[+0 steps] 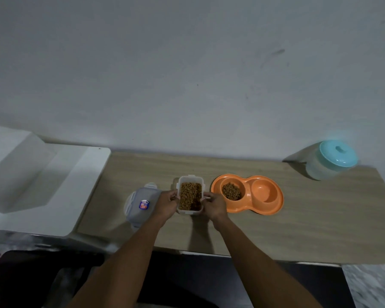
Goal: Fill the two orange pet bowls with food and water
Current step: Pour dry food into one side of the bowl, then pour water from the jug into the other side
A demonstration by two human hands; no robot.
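An orange double pet bowl [268, 207] sits on the wooden counter. Its left bowl holds brown kibble [231, 191]; its right bowl [265, 191] shows only bare orange plastic. To its left stands an open clear plastic container [190, 178] filled with kibble. My left hand [166, 202] grips the container's left side and my right hand [215, 205] grips its right side. The container's grey lid [138, 204] with a small sticker lies flat just left of my left hand, partly hidden by my wrist.
A pale jar with a turquoise lid [333, 160] stands at the counter's back right, by the wall. A white sink [25, 174] adjoins the counter on the left. The wooden counter [320, 218] ends at a near edge below my forearms.
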